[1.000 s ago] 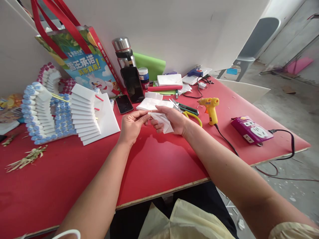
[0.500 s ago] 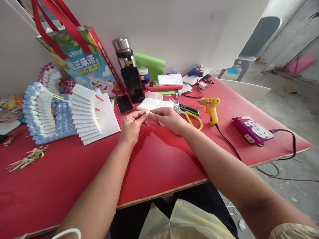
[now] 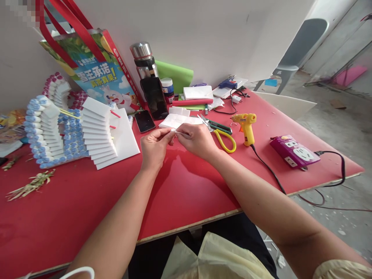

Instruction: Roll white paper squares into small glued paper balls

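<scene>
My left hand (image 3: 155, 146) and my right hand (image 3: 197, 140) meet over the middle of the red table (image 3: 186, 190). Both pinch a small piece of white tissue paper (image 3: 175, 132) between fingertips; most of it is hidden inside my right hand. Just behind the hands lies a stack of white tissue sheets (image 3: 178, 121). Scissors with yellow handles (image 3: 223, 138) lie right beside my right hand.
A yellow glue gun (image 3: 245, 126) and a purple power strip (image 3: 291, 151) sit to the right, cords trailing off the edge. A white stepped foam model (image 3: 101, 133) with blue-capped pieces stands left. Two phones (image 3: 153, 99), a flask, a shopping bag (image 3: 99, 73) line the back.
The loose white tissue that hung below my right hand a second ago has been gathered into the hand. Both hands stayed in place, pinching closer together.
</scene>
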Tool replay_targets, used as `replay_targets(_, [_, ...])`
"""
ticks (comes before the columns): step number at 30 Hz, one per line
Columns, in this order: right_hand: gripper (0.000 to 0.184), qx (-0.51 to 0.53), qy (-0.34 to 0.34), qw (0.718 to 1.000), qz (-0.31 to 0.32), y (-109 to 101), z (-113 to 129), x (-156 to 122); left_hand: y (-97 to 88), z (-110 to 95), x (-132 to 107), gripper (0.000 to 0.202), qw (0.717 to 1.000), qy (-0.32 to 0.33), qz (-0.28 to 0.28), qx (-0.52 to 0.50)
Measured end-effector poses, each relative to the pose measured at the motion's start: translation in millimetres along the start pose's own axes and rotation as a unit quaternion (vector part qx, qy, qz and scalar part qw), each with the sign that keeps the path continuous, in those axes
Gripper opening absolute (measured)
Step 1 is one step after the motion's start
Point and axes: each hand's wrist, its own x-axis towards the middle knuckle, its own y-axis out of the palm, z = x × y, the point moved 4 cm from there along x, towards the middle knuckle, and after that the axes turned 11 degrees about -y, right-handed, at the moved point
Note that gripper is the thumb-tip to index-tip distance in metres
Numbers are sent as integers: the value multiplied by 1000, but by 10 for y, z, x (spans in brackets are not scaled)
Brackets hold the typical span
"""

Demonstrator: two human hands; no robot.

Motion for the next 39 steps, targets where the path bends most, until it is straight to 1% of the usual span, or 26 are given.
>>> replay_targets(3, [19, 9, -31, 999, 6, -6, 4, 2, -11, 8, 1, 21, 1000, 15, 3, 6])
replay_targets(5, [20, 9, -35, 999, 9, -1, -3, 0, -17, 23, 0, 23, 1000, 24, 8, 18])
replay_targets(10, [19, -1, 3, 1000, 5, 30, -28, -12, 12, 19, -47, 25, 994, 71, 35, 70])
replay_targets(12, [20, -5, 16, 1000, -5, 35, -44, -15, 30, 2, -65, 25, 992, 78, 47, 84])
replay_targets(14, [19, 0, 20, 1000, -14, 29, -65, -16, 21, -10, -57, 25, 994, 58, 49, 78])
replay_targets(17, [18, 43, 4, 999, -11, 6, -84, -8, -27, -12, -3, 26, 997, -12, 69, 33])
replay_targets(21, [20, 114, -12, 993, 21, -20, -81, 6, -81, 16, 70, 28, 981, -114, 154, -9])
replay_targets(23, [21, 144, -5, 989, 35, -18, -81, 9, -103, 34, 83, 31, 972, -144, 184, -15])
replay_targets(25, [22, 170, 1, 985, 42, -7, -87, 11, -117, 45, 85, 35, 967, -157, 198, -15])
replay_targets(27, [22, 181, 6, 983, 44, 6, -102, 13, -119, 48, 78, 38, 967, -161, 199, -11])
replay_targets(30, [21, 155, 20, 987, 45, 21, -135, 16, -103, 33, 60, 39, 970, -154, 187, 6])
replay_targets(36, [19, 67, 87, 994, 29, 24, -188, 22, -32, -9, 25, 38, 985, -94, 140, 35])
replay_targets(39, [18, 29, 70, 997, 15, 14, -161, 30, -3, -15, 18, 38, 990, -64, 121, 41])
